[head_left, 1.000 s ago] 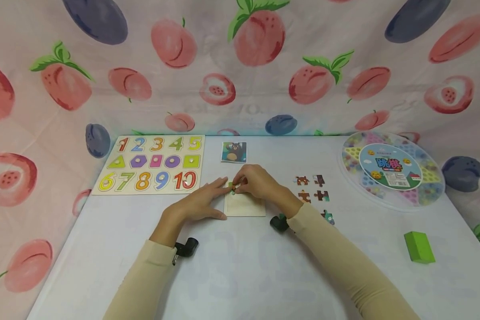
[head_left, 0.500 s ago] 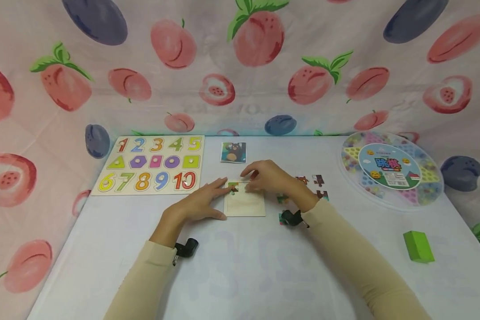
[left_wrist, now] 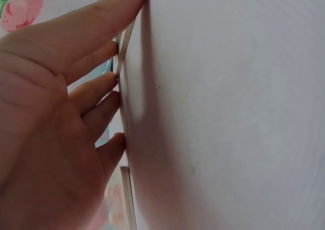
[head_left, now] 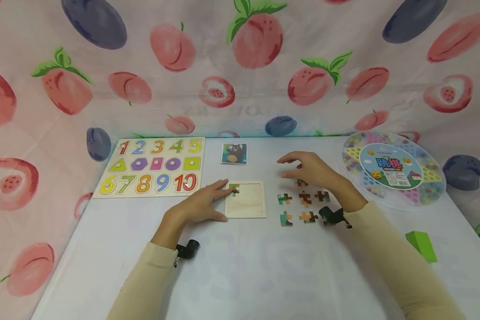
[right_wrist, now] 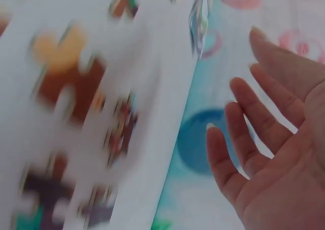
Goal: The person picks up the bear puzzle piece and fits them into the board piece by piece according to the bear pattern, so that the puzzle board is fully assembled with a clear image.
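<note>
A small pale wooden puzzle tray [head_left: 246,203] lies in mid-table, with one jigsaw piece [head_left: 234,190] in its upper left corner. Along the tray's left side rests my left hand [head_left: 200,204], fingers extended, the index fingertip at that piece and the thumb at the lower left corner. My right hand [head_left: 316,171] hovers over the far loose pieces; its relaxed fingers hold nothing, as the right wrist view also shows. Below it sit several loose jigsaw pieces, among them a green and brown piece [head_left: 285,198] and a brown and orange piece [head_left: 308,217]. The hand and wrist camera partly hide others.
Behind the tray lies a bear picture card [head_left: 234,154]. A number-and-shape board [head_left: 150,166] occupies the back left. At the back right is a round Chinese checkers box [head_left: 392,169], with a green block [head_left: 422,246] nearer the front. A fruit-patterned cloth [head_left: 260,89] encloses the table.
My right hand has let go of the corner piece, left the tray and moved right over the loose pieces. My left hand stays at the tray's edge.
</note>
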`<state>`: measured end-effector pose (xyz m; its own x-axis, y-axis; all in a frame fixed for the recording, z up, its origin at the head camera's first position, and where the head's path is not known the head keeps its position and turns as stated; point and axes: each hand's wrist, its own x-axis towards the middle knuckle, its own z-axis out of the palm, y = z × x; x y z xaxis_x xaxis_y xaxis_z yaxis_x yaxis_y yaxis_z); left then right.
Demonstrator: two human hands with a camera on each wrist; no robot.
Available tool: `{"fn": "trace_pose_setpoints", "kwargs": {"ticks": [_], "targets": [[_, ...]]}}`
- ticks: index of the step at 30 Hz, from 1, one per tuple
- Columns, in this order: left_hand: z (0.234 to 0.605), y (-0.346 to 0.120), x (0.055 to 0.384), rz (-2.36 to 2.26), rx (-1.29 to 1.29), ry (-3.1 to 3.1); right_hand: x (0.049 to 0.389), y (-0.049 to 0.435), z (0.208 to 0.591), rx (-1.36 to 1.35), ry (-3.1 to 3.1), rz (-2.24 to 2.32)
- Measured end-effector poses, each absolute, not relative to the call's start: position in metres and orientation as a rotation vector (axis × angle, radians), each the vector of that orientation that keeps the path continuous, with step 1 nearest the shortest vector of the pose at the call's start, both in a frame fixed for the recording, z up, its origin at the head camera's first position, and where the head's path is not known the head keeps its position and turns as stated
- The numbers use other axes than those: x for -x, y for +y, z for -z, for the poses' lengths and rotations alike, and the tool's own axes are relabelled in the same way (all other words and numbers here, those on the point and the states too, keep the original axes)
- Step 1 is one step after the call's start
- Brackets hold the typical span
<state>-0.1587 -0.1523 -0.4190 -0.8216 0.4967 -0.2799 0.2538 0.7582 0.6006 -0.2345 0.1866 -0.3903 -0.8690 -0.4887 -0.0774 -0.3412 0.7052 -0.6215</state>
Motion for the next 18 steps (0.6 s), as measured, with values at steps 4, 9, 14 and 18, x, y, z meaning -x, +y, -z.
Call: {"fn": "trace_pose_setpoints", "kwargs": {"ticks": [4, 9, 14, 18], "targets": [[0.420, -0.153, 0.159, -0.773, -0.568, 2.532, 0.235, 0.211, 0.389, 0.616, 2.688, 0.935], [0.420, -0.153, 0.160, -0.773, -0.584, 2.539, 0.234, 0.233, 0.391, 0.574, 2.704, 0.915], [0.421, -0.153, 0.160, -0.801, -0.593, 2.522, 0.234, 0.245, 0.398, 0.542, 2.684, 0.867], [0.422, -0.153, 0.160, -0.808, -0.600, 2.508, 0.235, 0.249, 0.409, 0.530, 2.681, 0.815]]}}
